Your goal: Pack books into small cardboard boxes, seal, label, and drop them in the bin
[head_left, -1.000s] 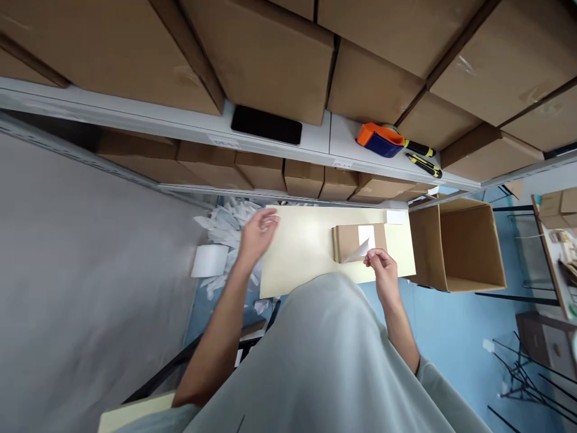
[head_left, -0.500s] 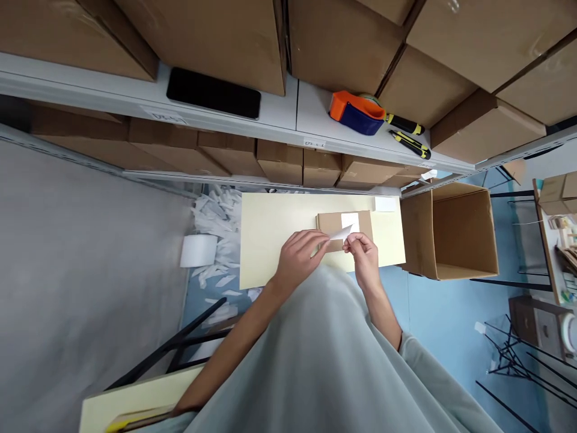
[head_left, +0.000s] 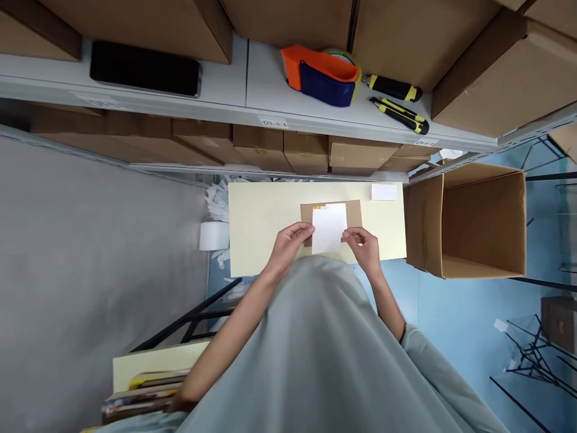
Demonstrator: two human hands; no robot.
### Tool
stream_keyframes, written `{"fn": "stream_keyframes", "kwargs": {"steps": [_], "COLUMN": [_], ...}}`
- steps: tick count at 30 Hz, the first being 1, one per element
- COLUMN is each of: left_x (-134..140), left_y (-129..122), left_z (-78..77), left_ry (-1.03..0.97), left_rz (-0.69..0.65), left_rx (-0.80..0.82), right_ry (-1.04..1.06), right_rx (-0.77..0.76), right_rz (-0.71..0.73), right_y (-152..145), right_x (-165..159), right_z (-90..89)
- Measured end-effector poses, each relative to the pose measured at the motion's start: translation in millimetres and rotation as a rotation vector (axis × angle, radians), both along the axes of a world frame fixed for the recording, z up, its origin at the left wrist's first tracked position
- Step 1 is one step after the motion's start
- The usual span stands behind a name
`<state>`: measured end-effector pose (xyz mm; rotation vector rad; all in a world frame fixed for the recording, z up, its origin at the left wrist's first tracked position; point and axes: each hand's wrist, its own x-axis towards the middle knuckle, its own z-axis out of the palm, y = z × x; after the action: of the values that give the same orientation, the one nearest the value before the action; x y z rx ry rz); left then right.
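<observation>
A white sheet, which looks like a label (head_left: 329,228), is held by its two side edges above a flat brown cardboard package (head_left: 354,211). My left hand (head_left: 291,240) pinches its left edge, thumb and fingers together. At the right edge, my right hand (head_left: 362,242) pinches it the same way. A small yellow mark shows at the sheet's upper left corner. The package lies on the pale yellow table (head_left: 261,222) and is partly hidden behind the sheet. Whether the sheet touches the package I cannot tell.
An open cardboard box (head_left: 482,222) stands right of the table. A small white stack (head_left: 383,192) lies at the table's back right. On the shelf above are a black phone (head_left: 145,68), an orange and blue tape dispenser (head_left: 322,75) and utility knives (head_left: 401,114). A white roll (head_left: 214,236) is left.
The sheet, seen folded or edge-on before, is now spread flat between both hands and covers the package's white patch. My head view has shifted and moved closer to the shelf.
</observation>
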<state>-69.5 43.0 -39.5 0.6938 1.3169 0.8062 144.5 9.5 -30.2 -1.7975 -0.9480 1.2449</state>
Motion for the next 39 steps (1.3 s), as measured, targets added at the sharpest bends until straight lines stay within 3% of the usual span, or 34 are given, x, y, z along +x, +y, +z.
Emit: {"fn": "stream_keyframes", "kwargs": {"steps": [8,18,23,28,32,39], "left_x": [29,23,32,53,62,61], "left_y": [0,-15,-14,1,14,20], "left_z": [1.0,-19.0,-43.4,-82.4,-109.4,-129.3], "left_ry": [-0.028,-0.046,0.061,0.252,0.462,0.555], "left_rz": [-0.006,0.031,0.048,0.09,0.027,-0.028], "left_rx": [-0.078,-0.198,-0.165,-0.089,-0.036,-0.027], "right_ry": [0.065,0.081,0.042,-0.113,-0.244,-0.414], "right_rx": [-0.035,-0.11,-0.139,-0.165,-0.236,-0.344], "right_rz": [0.116,0.259,0.273,0.296,0.339,0.368], "right_y": [8,14,21,35,46,52], "right_x": [26,15,25,45,48,34], "right_z": [-23.8,-45.5,-57.5,-76.9,-91.8,-97.9]}}
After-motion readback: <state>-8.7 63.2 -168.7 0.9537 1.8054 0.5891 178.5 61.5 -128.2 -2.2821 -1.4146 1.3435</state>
